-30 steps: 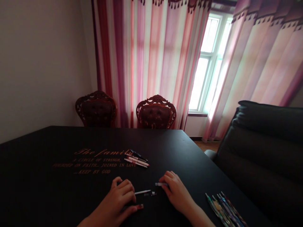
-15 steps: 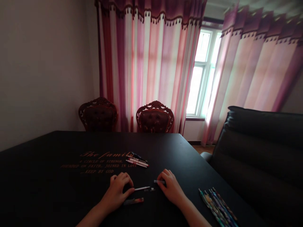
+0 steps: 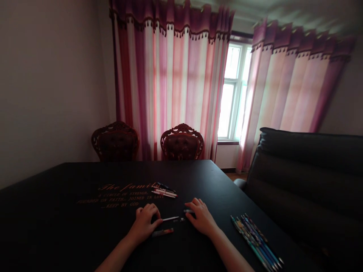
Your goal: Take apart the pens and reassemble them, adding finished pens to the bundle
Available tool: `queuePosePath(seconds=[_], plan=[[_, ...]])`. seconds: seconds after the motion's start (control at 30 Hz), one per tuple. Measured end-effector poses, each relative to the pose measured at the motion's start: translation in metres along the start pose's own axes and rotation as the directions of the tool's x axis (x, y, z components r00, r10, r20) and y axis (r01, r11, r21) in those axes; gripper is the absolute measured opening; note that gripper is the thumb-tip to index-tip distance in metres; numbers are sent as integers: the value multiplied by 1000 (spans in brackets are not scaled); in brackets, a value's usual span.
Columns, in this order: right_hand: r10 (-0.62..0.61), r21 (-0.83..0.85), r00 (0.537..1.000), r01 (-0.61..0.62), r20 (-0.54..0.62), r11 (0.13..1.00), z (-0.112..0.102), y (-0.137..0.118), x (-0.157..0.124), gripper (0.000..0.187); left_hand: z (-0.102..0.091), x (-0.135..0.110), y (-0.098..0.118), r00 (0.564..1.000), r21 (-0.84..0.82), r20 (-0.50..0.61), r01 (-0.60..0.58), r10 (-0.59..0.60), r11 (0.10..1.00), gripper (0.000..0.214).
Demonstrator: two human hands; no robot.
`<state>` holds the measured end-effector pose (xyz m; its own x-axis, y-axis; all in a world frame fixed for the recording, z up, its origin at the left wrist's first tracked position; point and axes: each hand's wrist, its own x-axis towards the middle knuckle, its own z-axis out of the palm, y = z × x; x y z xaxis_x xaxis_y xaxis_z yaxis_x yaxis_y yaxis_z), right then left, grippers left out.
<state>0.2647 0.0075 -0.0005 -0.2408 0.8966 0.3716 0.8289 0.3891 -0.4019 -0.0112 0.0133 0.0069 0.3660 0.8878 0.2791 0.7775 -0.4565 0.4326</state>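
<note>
My left hand [image 3: 145, 223] has its thumb and fingers pinched on the near end of a thin white stick like a pen refill [image 3: 171, 218], which points right. Just below it lies a dark pen barrel [image 3: 163, 232] with a reddish end. Small clear pieces [image 3: 182, 219] rest by the refill's tip. My right hand [image 3: 200, 217] lies over a short, pale, tube-like pen part [image 3: 187, 211] on the table, its fingers stretched and thumb apart. Part of that tube is hidden under the fingers.
Several pens [image 3: 164, 192] lie together beyond my hands on the black table [image 3: 193, 173]. A row of patterned pens [image 3: 255, 241] is at the right. Two carved chairs [image 3: 182, 145] stand behind the table, and a black leather seat [image 3: 306, 181] is on the right.
My right hand's fingers have loosened and straightened over the pale tube, which they gripped before. My left hand keeps its pinch on the refill. The whole view has shifted slightly.
</note>
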Motion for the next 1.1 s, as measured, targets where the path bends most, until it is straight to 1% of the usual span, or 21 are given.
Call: queuePosePath(seconds=[0.07,0.1,0.2,0.23,0.27,0.33,0.4,0.6,0.73,0.8,0.93,1.0,1.1], plan=[[3,-10,1000,-3,-5,1000,1,-1,0,26,0,0,0,1000,8,-3,-1,1,1000,3],[6,-14,1000,-6,-10,1000,1,-1,0,30,1,0,0,1000,12,-4,-2,2,1000,3],[18,-21,999,-19,-27,1000,4,0,0,52,1,0,-1,1000,15,-4,-2,2,1000,4],[22,-23,999,-22,-32,999,5,0,1,53,1,0,-1,1000,15,-3,-1,1,1000,4],[24,-24,999,-25,-35,999,6,1,1,48,1,0,-2,1000,14,-1,-1,1,1000,5],[29,-25,999,-30,-40,999,8,4,3,32,1,1,-2,1000,12,3,-3,2,1000,5],[37,-23,998,-38,-45,999,10,6,5,26,2,1,-3,1000,13,4,-3,3,1000,6],[41,-21,998,-42,-56,999,13,13,9,26,2,2,-2,1000,6,-1,4,-4,1000,4],[30,-31,997,-32,-65,999,10,11,7,24,1,1,-2,1000,-6,-1,9,-9,1000,4],[38,-48,995,-42,-92,998,9,9,6,22,1,1,-2,1000,-8,1,9,-9,1000,3],[108,-114,978,-129,-176,985,8,7,5,29,1,2,-3,1000,-9,5,7,-6,1000,4],[145,-141,970,-173,-193,975,9,9,5,34,2,2,-3,1000,-9,4,5,-5,1000,3],[200,-165,956,-238,-215,957,12,15,7,38,2,3,-4,1000,-9,1,-1,1,1000,3]])
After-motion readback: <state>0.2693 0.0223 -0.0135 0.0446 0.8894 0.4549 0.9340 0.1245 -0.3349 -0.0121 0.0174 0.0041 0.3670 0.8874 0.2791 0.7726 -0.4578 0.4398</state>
